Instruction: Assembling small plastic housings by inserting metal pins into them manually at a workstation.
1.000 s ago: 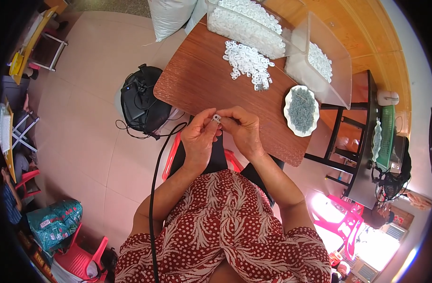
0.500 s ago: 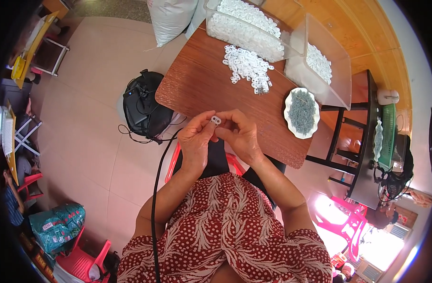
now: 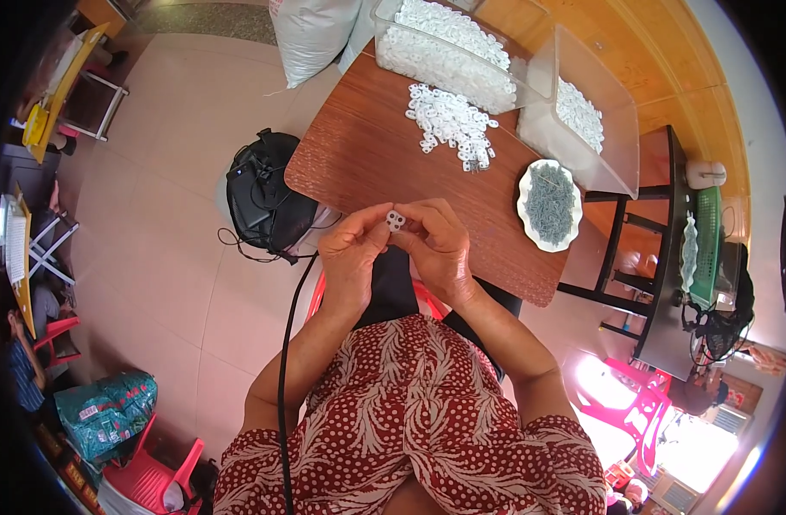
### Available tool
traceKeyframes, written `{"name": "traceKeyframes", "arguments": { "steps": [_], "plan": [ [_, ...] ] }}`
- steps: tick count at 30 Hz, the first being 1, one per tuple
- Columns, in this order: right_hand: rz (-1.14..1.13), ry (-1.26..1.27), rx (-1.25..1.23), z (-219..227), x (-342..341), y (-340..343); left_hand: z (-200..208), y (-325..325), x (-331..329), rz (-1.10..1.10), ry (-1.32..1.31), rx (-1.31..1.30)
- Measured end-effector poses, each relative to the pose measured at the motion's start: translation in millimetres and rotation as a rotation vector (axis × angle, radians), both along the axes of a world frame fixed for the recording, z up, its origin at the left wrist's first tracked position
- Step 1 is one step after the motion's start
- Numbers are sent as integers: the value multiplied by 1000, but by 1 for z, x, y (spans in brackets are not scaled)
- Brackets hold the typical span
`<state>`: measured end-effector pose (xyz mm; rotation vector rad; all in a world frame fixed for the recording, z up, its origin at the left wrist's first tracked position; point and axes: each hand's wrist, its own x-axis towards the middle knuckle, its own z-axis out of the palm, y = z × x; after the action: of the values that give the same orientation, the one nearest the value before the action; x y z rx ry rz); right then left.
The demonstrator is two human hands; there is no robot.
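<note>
Just past the table's near edge, my left hand (image 3: 350, 257) and my right hand (image 3: 441, 251) meet, fingertips closed on a small white plastic piece (image 3: 395, 221) with several dark round holes. Whether it is one part or two side by side is too small to tell. My fingers hide its edges. Beyond them, a loose pile of similar white pieces (image 3: 449, 118) lies on the brown table (image 3: 359, 129). Right of the pile stands a white scalloped dish (image 3: 573, 225) of thin grey nails or pins (image 3: 547, 204).
Two transparent bins, one long (image 3: 444, 73) and one at the right (image 3: 620, 163), hold more white pieces. A black bag (image 3: 273, 193) with cables rests left of the table. A black cable (image 3: 284, 378) runs past my left arm. A dark shelf (image 3: 668, 257) stands at right.
The white piece between my fingertips now shows more dark holes and looks broader than before. My hands have stayed in nearly the same place, with small finger shifts.
</note>
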<state>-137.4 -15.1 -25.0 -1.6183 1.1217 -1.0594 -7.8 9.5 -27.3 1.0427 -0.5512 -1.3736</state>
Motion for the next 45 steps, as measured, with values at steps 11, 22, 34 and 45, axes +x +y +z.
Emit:
{"name": "traceKeyframes", "arguments": {
  "steps": [11,22,34,45],
  "plan": [
    [-8,-43,4,8,8,4,-3,4,3,26,-134,-125],
    [-24,52,-168,15,18,3,-2,8,8,36,-95,-151],
    [-21,-2,-236,17,25,3,-2,7,9,50,-37,-191],
    [-58,46,-249,10,29,3,-4,2,17,50,-147,-200]
  ]
}}
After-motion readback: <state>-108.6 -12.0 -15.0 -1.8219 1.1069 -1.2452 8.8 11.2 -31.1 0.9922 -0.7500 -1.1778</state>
